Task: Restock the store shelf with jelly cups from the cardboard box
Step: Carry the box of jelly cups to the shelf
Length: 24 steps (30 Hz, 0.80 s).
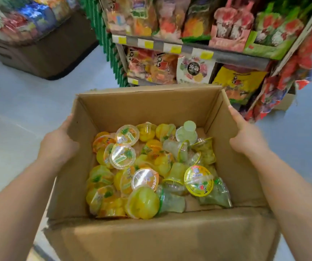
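An open cardboard box fills the middle of the view, held up in front of me. My left hand grips its left wall from outside. My right hand grips the right wall, fingers stretched along the top edge. Inside lies a loose heap of several jelly cups, yellow and orange ones on the left, pale green ones on the right, some on their sides, some lid up. The store shelf stands just beyond the box, with snack bags on its tiers.
Bagged sweets hang down the shelf's right end. A green ribbed panel runs along the shelf's left side. A dark display bin with wrapped candies stands at the far left on the pale grey floor.
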{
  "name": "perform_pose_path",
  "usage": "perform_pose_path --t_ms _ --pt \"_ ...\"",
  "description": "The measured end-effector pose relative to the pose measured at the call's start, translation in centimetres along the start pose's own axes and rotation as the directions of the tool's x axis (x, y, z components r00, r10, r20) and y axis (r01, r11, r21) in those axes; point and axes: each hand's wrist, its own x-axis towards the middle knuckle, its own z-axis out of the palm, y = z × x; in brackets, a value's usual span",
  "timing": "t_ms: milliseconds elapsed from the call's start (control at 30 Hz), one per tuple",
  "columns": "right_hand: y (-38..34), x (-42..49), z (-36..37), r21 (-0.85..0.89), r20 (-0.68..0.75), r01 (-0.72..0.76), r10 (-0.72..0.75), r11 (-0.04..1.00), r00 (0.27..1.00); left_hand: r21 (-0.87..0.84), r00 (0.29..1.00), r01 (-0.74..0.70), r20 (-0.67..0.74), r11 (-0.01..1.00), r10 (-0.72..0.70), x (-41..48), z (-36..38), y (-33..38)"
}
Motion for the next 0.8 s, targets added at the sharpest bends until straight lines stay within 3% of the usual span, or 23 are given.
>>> perform_pose_path --t_ms 433,800 --pt "-9.2 8.0 12.8 0.055 -0.009 -0.347 0.348 0.936 0.937 0.009 0.949 -0.260 0.188 0.966 0.254 25.7 8.7 -0.2" --pt "-8.0 16.5 30.6 0.112 -0.069 -0.510 0.518 0.853 0.852 -0.004 0.885 -0.369 0.306 0.929 0.352 40.4 27.3 -1.4"
